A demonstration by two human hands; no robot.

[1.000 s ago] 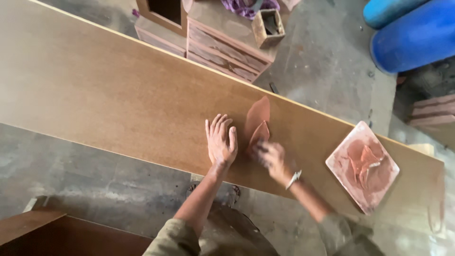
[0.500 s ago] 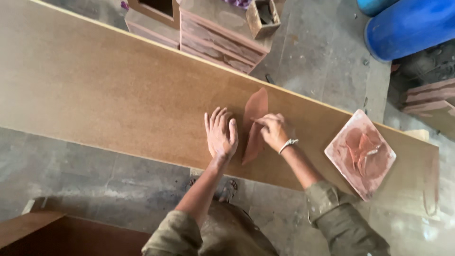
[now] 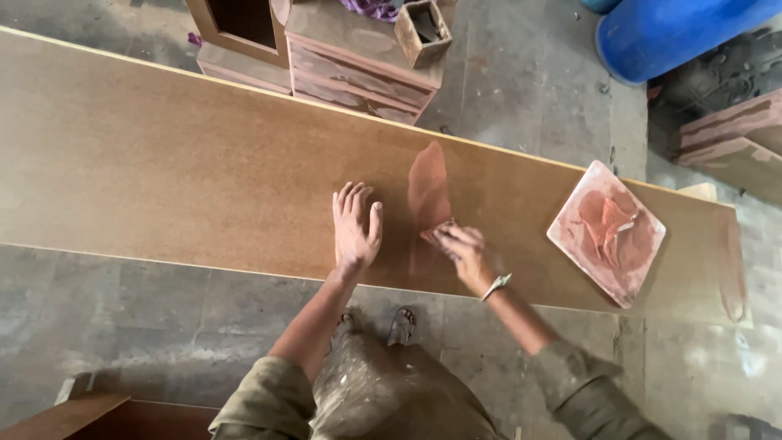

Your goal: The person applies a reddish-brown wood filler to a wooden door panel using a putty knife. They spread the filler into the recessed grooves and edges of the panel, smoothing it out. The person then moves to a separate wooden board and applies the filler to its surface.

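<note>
A person is pressing their flat, empty left hand [image 3: 355, 228] on a long brown board [image 3: 163, 171] to steady it while their right hand [image 3: 463, 248] is gripping a small spreader [image 3: 437, 231], working reddish filler [image 3: 429, 191] taken from the square tile [image 3: 570, 236] lying to the right.

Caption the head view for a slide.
Left hand flat on long brown board; right hand spreads reddish paste.
</note>
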